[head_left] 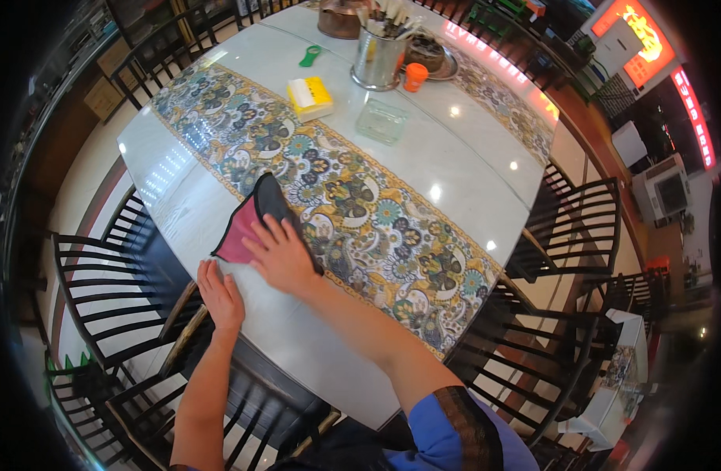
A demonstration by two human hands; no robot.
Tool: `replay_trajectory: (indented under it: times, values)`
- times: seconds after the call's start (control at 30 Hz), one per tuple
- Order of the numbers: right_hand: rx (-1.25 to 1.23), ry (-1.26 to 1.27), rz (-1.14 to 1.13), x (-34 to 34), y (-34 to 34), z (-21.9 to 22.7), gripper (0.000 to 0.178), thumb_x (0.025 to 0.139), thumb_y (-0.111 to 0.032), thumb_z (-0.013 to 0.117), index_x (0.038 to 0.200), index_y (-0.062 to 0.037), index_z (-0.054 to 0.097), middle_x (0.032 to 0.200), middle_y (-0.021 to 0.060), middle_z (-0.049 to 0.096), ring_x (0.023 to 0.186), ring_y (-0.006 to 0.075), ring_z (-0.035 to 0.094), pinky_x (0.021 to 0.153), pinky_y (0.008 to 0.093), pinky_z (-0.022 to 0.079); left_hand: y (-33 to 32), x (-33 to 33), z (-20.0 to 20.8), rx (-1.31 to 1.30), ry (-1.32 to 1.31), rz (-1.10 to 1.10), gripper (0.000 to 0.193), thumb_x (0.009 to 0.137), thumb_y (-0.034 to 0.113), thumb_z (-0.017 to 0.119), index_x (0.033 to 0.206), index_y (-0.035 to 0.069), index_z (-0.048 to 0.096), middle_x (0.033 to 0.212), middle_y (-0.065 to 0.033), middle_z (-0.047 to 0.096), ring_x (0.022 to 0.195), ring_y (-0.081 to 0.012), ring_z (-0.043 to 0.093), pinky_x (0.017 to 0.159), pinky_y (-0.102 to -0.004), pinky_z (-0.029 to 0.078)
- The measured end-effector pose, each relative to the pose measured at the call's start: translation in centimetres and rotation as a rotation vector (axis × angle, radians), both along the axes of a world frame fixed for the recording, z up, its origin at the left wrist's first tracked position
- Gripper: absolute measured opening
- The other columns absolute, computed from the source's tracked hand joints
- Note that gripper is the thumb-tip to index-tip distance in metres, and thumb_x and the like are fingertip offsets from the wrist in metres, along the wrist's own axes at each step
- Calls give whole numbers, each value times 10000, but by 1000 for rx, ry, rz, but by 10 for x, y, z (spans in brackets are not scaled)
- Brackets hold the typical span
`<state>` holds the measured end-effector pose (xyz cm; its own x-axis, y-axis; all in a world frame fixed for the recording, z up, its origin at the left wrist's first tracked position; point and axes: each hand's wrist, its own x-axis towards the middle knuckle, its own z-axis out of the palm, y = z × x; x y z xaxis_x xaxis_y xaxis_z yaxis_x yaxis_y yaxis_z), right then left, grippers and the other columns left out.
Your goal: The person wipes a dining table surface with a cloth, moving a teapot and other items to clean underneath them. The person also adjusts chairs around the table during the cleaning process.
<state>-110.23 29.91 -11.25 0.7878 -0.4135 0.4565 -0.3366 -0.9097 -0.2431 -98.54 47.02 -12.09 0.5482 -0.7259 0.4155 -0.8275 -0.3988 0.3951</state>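
Left of the middle of the frame, the person's right hand lies open, fingers spread, on top of a pink and black cloth on the white table, not gripping it. The left hand, just below the cloth's left corner, is open too, holding nothing, but whether it touches the cloth is hard to tell. At the upper right, a red sign glows with big yellow writing.

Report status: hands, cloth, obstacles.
Right hand spread on pink-and-black cloth; left hand open by its corner. Cloth overlaps paisley runner. Tissue pack, glass ashtray beyond.
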Motion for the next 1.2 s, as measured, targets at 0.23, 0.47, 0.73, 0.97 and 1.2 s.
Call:
replay_trajectory:
  times: [0.23, 0.47, 0.73, 0.97, 1.2]
  values:
    - [-109, 202, -656, -201, -124, 17, 426, 916, -272, 574, 1334, -190, 560, 1426, 73, 513, 1360, 351, 401, 1100, 523, 326, 6, 9, 0, 39, -27, -29, 408, 997, 177, 481, 1342, -39, 446, 1397, -244, 435, 1356, -433, 361, 1124, -524, 289]
    - [-27, 330, -1353, -322, -67, -4, 507, 961, -368, 533, 1413, -143, 491, 1485, 171, 434, 1372, 414, 360, 1089, 554, 309, -1, -2, 3, 34, -5, 32, 429, 1006, 222, 476, 1344, -40, 443, 1405, -239, 432, 1383, -429, 339, 1128, -525, 285]
    - [280, 283, -752, -45, -66, 54, 551, 935, -424, 558, 1386, -122, 472, 1489, 208, 397, 1407, 451, 316, 1108, 618, 279, -3, -4, 6, 31, 9, 17, 400, 999, 202, 462, 1317, -40, 466, 1394, -243, 440, 1354, -435, 365, 1115, -532, 286]
    - [130, 4, -62, -17, 41, 8, 485, 903, -374, 605, 1327, -139, 594, 1478, 173, 451, 1436, 425, 304, 1158, 577, 244, 0, 11, -7, 7, -9, -9, 394, 1023, 201, 434, 1311, -67, 466, 1388, -280, 440, 1322, -451, 400, 1109, -532, 298]
    - [7, 251, -536, -219, -81, 48, 397, 816, -241, 637, 1209, -193, 629, 1312, 73, 564, 1322, 358, 441, 1070, 552, 358, 14, 17, 0, 85, -50, 0, 367, 1021, 174, 445, 1306, -53, 481, 1390, -272, 441, 1314, -446, 401, 1103, -523, 304]
